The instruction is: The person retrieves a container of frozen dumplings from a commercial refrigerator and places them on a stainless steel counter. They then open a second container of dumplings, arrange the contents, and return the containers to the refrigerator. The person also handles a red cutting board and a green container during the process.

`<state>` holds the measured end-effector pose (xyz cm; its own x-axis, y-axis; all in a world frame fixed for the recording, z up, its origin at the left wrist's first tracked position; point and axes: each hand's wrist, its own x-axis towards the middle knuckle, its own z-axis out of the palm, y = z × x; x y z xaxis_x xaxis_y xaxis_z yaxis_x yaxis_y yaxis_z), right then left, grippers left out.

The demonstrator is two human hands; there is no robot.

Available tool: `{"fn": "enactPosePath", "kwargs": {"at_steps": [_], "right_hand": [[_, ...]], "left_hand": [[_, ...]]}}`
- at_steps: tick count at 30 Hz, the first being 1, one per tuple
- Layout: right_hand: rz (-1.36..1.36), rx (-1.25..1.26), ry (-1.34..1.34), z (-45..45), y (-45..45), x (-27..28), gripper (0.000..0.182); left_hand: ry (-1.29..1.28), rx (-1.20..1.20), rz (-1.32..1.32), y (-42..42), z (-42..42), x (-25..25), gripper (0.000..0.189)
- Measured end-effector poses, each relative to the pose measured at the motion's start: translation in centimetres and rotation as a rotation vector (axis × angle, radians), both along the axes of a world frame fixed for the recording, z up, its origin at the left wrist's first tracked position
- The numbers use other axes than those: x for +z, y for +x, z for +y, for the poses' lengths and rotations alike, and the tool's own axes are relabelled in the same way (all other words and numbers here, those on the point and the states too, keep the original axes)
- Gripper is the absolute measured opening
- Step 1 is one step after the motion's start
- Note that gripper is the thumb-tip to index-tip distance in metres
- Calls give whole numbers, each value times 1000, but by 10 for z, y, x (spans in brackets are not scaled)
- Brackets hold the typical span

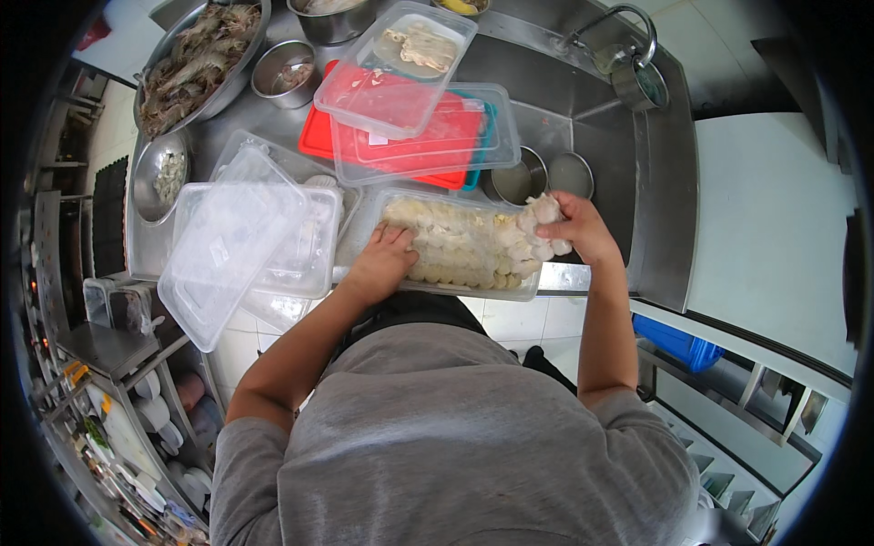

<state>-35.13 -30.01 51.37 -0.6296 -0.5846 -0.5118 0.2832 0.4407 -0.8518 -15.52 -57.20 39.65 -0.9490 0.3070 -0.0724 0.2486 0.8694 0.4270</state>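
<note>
A clear plastic container lies before me at the edge of the steel sink counter, with rows of pale, round dumpling-like food pieces under what looks like thin plastic film. Over its right end, my right hand pinches a clump of whitish food pieces, lifted at the right side. My left hand rests on the container's left end, fingers bent over the rim and the film; whether it grips the film cannot be told.
Stacked clear lids overhang the counter at left. Behind are red lids, a clear tub with pale food, a basin of shrimp and a small steel bowl. The sink holds steel pots; a faucet stands beyond.
</note>
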Motion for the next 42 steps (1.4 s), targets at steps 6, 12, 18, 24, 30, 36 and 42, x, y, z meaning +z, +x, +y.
{"fn": "enactPosePath", "kwargs": {"at_steps": [6,12,18,24,30,36,42], "right_hand": [[-9,218,-91,-71,-7,-5,41],[-80,42,-189,-70,-26,-1,40],[-5,-134,-334,-34,-46,19,37],[-40,-246,-319,5,-36,14,36],[-298,-447,-415,-47,0,-37,36],[310,455,20,-111,17,-84,52],[828,131,-193,-91,53,-99,45]], "left_hand": [[143,-187,49,-9,5,-8,20],[120,-290,68,-43,46,15,34],[-9,-525,48,-63,93,-10,19],[302,-296,90,-51,83,-7,16],[263,-149,-12,-32,67,7,20],[516,-200,-404,-15,69,42,18],[700,200,-372,-11,40,75,15]]}}
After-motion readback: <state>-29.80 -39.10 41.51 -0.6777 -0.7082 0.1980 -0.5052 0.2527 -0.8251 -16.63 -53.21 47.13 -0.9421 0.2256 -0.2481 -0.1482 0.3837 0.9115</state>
